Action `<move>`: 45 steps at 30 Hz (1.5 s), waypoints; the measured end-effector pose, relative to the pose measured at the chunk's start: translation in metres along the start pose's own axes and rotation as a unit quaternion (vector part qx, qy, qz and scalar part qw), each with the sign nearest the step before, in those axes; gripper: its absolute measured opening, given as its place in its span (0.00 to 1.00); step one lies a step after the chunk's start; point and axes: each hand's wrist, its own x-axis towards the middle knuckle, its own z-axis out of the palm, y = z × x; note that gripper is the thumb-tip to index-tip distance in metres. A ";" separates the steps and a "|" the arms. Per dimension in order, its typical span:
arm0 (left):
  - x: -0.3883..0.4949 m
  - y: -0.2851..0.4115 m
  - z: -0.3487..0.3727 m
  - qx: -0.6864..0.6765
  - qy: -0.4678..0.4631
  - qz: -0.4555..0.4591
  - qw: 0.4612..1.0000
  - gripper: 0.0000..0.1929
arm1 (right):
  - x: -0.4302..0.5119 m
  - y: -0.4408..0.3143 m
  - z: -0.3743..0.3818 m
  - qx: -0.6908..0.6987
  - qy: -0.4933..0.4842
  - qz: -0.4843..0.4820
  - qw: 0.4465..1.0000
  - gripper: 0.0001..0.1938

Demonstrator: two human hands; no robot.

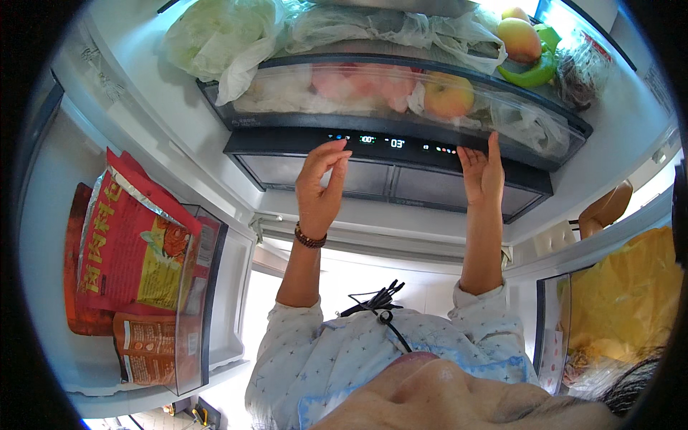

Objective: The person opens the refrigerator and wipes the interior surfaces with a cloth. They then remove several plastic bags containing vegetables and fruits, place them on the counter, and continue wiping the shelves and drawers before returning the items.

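Note:
My left hand (321, 180), with a beaded bracelet (310, 236) on its wrist, is raised at a dark control panel (301, 141) with lit symbols and digits. Its fingers are bent, with a gap to the thumb and nothing between them. Farther right, my right hand (481, 172) is spread at the panel's right part, one digit reaching up to the lower edge of a clear-fronted refrigerator drawer (376, 121). Whether it touches the drawer is unclear. Behind the drawer front are a red-yellow apple (449, 95) and pink contents (363, 83). Grey-fronted compartments (328, 174) sit under the panel.
Plastic bags (226, 37), a peach-coloured fruit (518, 40) and a green pepper (532, 70) lie above the drawer. The left door bin (201, 301) holds red and brown packets (137, 247). A yellow bag (623, 290) fills the right door bin. Black straps (376, 301) hang at my chest.

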 end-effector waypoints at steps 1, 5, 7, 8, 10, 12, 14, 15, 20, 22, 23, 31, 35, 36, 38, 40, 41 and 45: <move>0.003 0.004 -0.005 -0.008 0.009 0.016 1.000 0.08 | -0.006 0.001 -0.003 -0.001 -0.011 -0.007 1.000 0.17; 0.024 0.031 -0.021 0.055 0.030 0.066 0.996 0.07 | -0.031 -0.005 -0.013 -0.005 -0.037 -0.020 0.999 0.15; 0.036 0.043 -0.025 0.068 0.035 0.074 0.994 0.07 | -0.039 -0.008 -0.015 -0.013 -0.041 -0.031 0.999 0.14; 0.043 0.047 -0.026 0.083 0.038 0.087 0.992 0.06 | -0.041 -0.008 -0.019 -0.021 -0.039 -0.041 0.998 0.13; 0.056 0.059 -0.033 0.098 0.049 0.096 0.989 0.06 | -0.054 -0.007 -0.016 -0.017 -0.054 -0.054 0.997 0.13; 0.071 0.069 -0.038 0.133 0.044 0.130 0.982 0.06 | -0.063 -0.007 -0.021 -0.035 -0.055 -0.072 0.995 0.12; 0.085 0.073 -0.043 0.158 0.030 0.149 0.976 0.06 | -0.073 -0.007 -0.025 -0.040 -0.060 -0.087 0.994 0.11; 0.092 0.077 -0.045 0.179 0.011 0.168 0.969 0.06 | -0.080 -0.006 -0.026 -0.046 -0.053 -0.087 0.994 0.11; 0.122 0.108 -0.023 0.179 -0.108 0.170 0.963 0.09 | -0.109 -0.008 -0.039 -0.065 -0.030 -0.068 0.995 0.12; 0.135 0.119 -0.005 0.172 -0.161 0.206 0.950 0.10 | -0.118 -0.010 -0.042 -0.060 -0.039 -0.068 0.995 0.13; 0.139 0.126 0.006 0.170 -0.192 0.226 0.940 0.11 | -0.123 -0.011 -0.043 -0.060 -0.035 -0.065 0.995 0.13; 0.158 0.146 0.112 0.118 -0.447 0.293 0.837 0.21 | -0.145 -0.020 -0.060 -0.062 -0.035 -0.056 0.996 0.17; 0.143 0.137 0.171 0.131 -0.596 0.289 0.738 0.48 | -0.146 -0.022 -0.060 -0.070 -0.051 -0.044 0.995 0.17; 0.134 0.130 0.186 0.134 -0.605 0.309 0.722 0.53 | -0.147 -0.023 -0.059 -0.073 -0.055 -0.039 0.995 0.17; 0.119 0.131 0.207 0.151 -0.621 0.326 0.697 0.62 | -0.149 -0.024 -0.061 -0.070 -0.064 -0.033 0.995 0.18; 0.107 0.138 0.222 0.184 -0.637 0.320 0.677 0.70 | -0.148 -0.024 -0.064 -0.098 -0.084 -0.031 0.991 0.24; 0.102 0.139 0.225 0.196 -0.650 0.305 0.668 0.72 | -0.149 -0.024 -0.063 -0.092 -0.091 -0.031 0.991 0.24; 0.097 0.138 0.237 0.177 -0.668 0.276 0.668 0.73 | -0.148 -0.033 -0.061 -0.083 -0.108 -0.042 0.990 0.24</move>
